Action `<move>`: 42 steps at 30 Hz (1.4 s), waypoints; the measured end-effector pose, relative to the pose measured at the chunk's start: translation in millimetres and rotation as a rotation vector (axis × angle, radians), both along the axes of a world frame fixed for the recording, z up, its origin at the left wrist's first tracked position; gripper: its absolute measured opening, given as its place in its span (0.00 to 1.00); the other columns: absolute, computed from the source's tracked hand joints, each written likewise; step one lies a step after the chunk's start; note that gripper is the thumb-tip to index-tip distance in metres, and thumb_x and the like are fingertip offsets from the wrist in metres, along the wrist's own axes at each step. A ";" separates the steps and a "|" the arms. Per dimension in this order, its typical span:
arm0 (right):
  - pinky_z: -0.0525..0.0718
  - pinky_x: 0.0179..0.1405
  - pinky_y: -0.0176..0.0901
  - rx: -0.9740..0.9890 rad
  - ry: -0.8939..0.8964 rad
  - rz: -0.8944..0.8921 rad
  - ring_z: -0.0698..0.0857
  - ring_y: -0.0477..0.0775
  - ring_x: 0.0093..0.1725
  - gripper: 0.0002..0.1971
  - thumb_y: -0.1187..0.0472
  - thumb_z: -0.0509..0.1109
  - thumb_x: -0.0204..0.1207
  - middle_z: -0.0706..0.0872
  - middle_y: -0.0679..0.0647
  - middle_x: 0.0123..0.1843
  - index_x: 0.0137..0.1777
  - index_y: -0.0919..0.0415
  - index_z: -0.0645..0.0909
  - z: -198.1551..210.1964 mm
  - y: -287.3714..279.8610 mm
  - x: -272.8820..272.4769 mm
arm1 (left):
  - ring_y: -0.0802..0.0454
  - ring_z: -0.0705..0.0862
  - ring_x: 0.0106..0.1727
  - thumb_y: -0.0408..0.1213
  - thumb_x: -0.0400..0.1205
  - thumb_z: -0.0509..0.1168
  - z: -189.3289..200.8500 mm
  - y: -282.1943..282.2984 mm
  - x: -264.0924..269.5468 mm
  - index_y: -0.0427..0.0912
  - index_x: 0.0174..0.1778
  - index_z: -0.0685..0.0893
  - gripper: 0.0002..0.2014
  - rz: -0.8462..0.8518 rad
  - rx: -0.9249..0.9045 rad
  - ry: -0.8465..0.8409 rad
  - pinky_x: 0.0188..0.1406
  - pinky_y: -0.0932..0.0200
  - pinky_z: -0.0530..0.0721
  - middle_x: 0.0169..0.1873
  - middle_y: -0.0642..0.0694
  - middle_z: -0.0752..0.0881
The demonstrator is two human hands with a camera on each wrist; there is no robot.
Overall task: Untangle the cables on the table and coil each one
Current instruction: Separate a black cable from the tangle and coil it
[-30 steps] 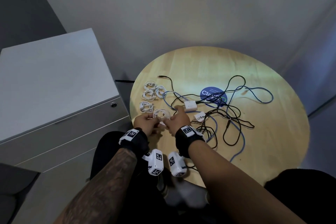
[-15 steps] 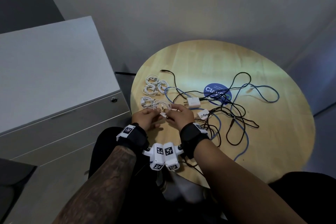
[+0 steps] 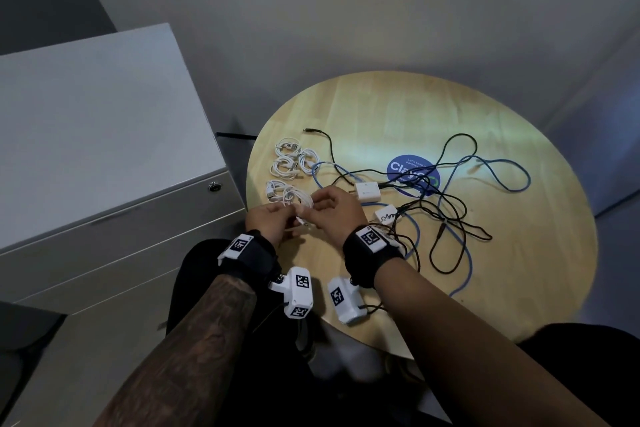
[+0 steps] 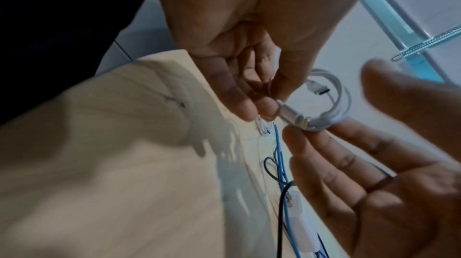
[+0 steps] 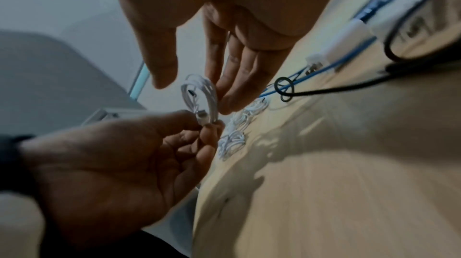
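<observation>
A small white cable coil is held just above the round wooden table at its near left edge. My left hand pinches the coil at its metal plug between thumb and fingertips. My right hand is beside it with straight fingers touching the coil's side; its thumb stands clear. Three finished white coils and a fourth lie further back on the left. A blue cable and black cables lie tangled to the right.
Two white power adapters sit in the tangle, just right of my right hand. A blue round sticker is on the tabletop. A grey drawer cabinet stands against the table's left side.
Both hands stay at the near left edge working the white coil. The wrists, pressed together half a second ago, have drawn slightly apart, and the right hand's fingers have straightened.
</observation>
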State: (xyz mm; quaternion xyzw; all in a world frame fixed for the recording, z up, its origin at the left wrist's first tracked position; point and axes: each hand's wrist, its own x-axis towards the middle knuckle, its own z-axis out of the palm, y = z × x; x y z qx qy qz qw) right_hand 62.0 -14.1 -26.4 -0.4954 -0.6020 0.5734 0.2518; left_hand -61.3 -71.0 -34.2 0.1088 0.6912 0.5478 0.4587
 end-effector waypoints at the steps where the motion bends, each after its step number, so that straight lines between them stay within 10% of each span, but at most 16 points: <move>1: 0.88 0.42 0.47 0.029 -0.031 -0.008 0.87 0.50 0.42 0.13 0.54 0.83 0.67 0.88 0.54 0.44 0.46 0.55 0.83 -1.3 0.8 -1.7 | 0.47 0.79 0.19 0.28 0.78 0.73 0.3 0.3 0.1 0.31 0.38 0.85 0.05 0.005 0.002 0.001 0.18 0.61 0.82 0.27 0.36 0.83; 7: 0.90 0.44 0.46 -0.293 0.183 -0.141 0.90 0.53 0.38 0.03 0.68 0.74 0.77 0.90 0.64 0.48 0.46 0.60 0.83 -0.4 14.5 1.7 | 0.53 0.85 0.25 0.30 0.78 0.74 -0.3 1.8 -2.8 0.33 0.43 0.87 0.04 -0.028 0.097 -0.119 0.25 0.60 0.86 0.27 0.42 0.85; 13: 0.84 0.36 0.38 -0.400 0.216 -0.150 0.86 0.49 0.40 0.09 0.60 0.74 0.79 0.88 0.53 0.44 0.58 0.54 0.83 0.5 19.9 5.3 | 0.53 0.86 0.37 0.35 0.77 0.76 -5.1 3.0 -4.4 0.38 0.48 0.88 0.07 -0.049 0.181 -0.169 0.35 0.60 0.87 0.35 0.45 0.86; 21: 0.86 0.37 0.37 -0.405 0.391 -0.182 0.89 0.51 0.38 0.09 0.70 0.74 0.76 0.89 0.57 0.41 0.54 0.61 0.84 -2.3 24.0 6.8 | 0.55 0.83 0.36 0.34 0.80 0.72 0.2 5.0 -4.4 0.44 0.46 0.87 0.02 -0.093 0.241 -0.265 0.34 0.59 0.87 0.34 0.48 0.86; 30: 0.67 0.23 0.34 -0.646 0.585 0.050 0.75 0.44 0.32 0.07 0.63 0.67 0.82 0.83 0.46 0.39 0.58 0.56 0.82 5.6 23.2 7.7 | 0.56 0.87 0.33 0.38 0.86 0.60 15.4 7.3 -8.5 0.43 0.53 0.84 0.08 -0.173 0.369 -0.558 0.28 0.64 0.86 0.39 0.48 0.89; 35: 0.66 0.22 0.37 -0.664 0.381 -0.072 0.75 0.48 0.29 0.04 0.61 0.66 0.80 0.82 0.52 0.39 0.46 0.59 0.80 6.1 25.8 2.6 | 0.54 0.85 0.32 0.38 0.88 0.59 11.5 5.4 -10.3 0.42 0.49 0.84 0.09 -0.209 0.314 -0.503 0.23 0.64 0.82 0.37 0.46 0.88; 42: 0.74 0.20 0.37 -0.238 -0.238 0.018 0.77 0.50 0.17 0.05 0.67 0.71 0.76 0.85 0.60 0.30 0.48 0.59 0.78 -18.2 19.7 -10.6 | 0.48 0.74 0.19 0.39 0.78 0.75 -38.9 5.3 -14.8 0.40 0.37 0.88 0.07 -0.110 -0.169 0.153 0.21 0.63 0.74 0.24 0.41 0.80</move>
